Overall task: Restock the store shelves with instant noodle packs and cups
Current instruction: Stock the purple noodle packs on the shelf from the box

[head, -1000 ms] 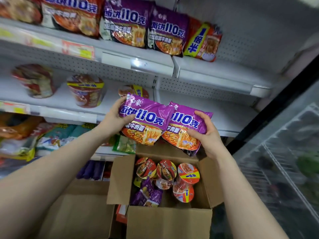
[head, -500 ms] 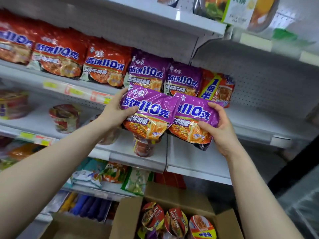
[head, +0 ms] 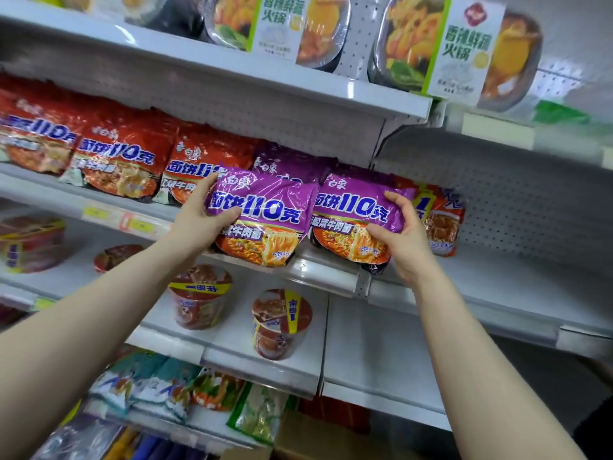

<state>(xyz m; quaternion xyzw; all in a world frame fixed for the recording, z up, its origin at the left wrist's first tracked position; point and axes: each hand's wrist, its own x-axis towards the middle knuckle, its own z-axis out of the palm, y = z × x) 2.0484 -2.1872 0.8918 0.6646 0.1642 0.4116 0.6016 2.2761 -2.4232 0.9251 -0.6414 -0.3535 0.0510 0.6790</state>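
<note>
Bright, even overhead light; glare on wrappers, edges blurred and warped.

The left purple pack (head: 265,214), held by the left hand (head: 199,227), reads 白象 at the top, 面饼110克 in large letters, and 菜牛肉面 beneath. The right purple pack (head: 351,210), held by the right hand (head: 403,242), shows 白象, 面饼110克 and 酸菜牛肉面. Further left on the shelf, the red packs (head: 116,161) also read 面饼110克. Above, the left hotpot tray (head: 277,24) and the right hotpot tray (head: 464,51) each read 香辣鲜蔬火锅. The yellow shelf tags (head: 132,223) are too blurred to read.
</note>
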